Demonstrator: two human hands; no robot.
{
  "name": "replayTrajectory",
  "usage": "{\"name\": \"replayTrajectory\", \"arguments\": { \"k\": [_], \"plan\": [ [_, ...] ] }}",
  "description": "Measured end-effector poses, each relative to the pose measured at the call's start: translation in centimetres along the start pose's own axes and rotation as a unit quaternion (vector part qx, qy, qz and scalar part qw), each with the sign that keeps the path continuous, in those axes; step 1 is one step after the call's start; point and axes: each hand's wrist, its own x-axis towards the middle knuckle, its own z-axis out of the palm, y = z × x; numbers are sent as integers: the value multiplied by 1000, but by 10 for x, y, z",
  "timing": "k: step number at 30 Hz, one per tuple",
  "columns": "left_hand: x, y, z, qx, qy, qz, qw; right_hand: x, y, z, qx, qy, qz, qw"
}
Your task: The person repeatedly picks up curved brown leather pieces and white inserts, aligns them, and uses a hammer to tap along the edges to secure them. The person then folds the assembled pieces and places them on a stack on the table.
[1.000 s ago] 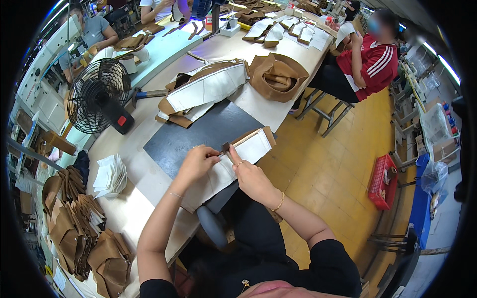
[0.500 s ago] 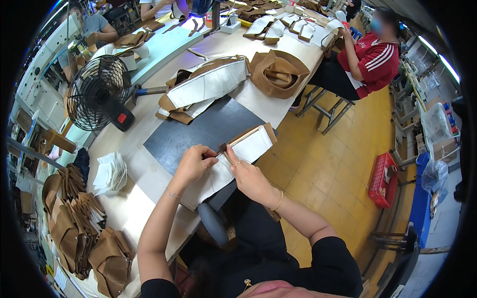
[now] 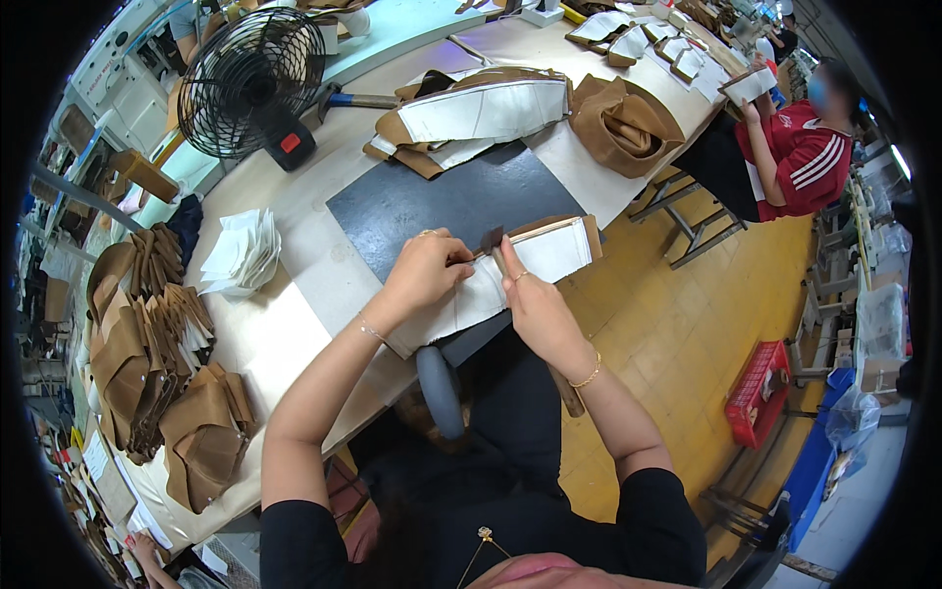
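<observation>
The long white and brown piece [image 3: 564, 249] lies at the near edge of the table, partly on a dark mat [image 3: 388, 211]. The left hand [image 3: 425, 272] rests on it with bent fingers near its far edge; I cannot tell if they pinch it. The right hand [image 3: 538, 314] is wrapped around a hammer [image 3: 493, 239], with the pointing finger along the handle and the dark head at the piece's far edge. The handle pokes out below the wrist. A grey rounded thing [image 3: 441, 393] is just by the table edge.

The table [image 3: 294, 319] is pale and wide. Past the mat are a white and brown bundle [image 3: 481, 110] and a brown rolled-up piece [image 3: 628, 123]. A black fan [image 3: 253, 86] stands to the left, near a hammer with some blue on it [image 3: 361, 101]. White sheets [image 3: 242, 250] sit in a stack, and brown pieces [image 3: 147, 344] lie in a heap.

The floor [image 3: 648, 314] is yellow. A person in a red top [image 3: 810, 162] sits on a stool [image 3: 702, 226], and a red basket [image 3: 758, 398] is on the floor.

I count two hammers, one fan, one mat, one stack of white sheets and one red basket. The heaped brown pieces overlap too much to count.
</observation>
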Motion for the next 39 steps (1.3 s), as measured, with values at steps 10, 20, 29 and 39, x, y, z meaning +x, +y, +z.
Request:
{"name": "replayTrajectory", "arguments": {
  "k": [10, 20, 29, 39],
  "plan": [
    [-18, 4, 24, 210, 117, 146, 960, -7, -11, -4, -4, -9, 5, 1000],
    [-17, -1, -4, 15, 25, 26, 999, -6, -9, 6, -28, -8, 7, 1000],
    [-27, -7, 3, 57, 87, 86, 991, -8, -15, 11, -2, -46, 38, 998],
    [-40, -4, -2, 79, 79, 48, 993, -20, -10, 31, -4, 32, -41, 999]
  ]
}}
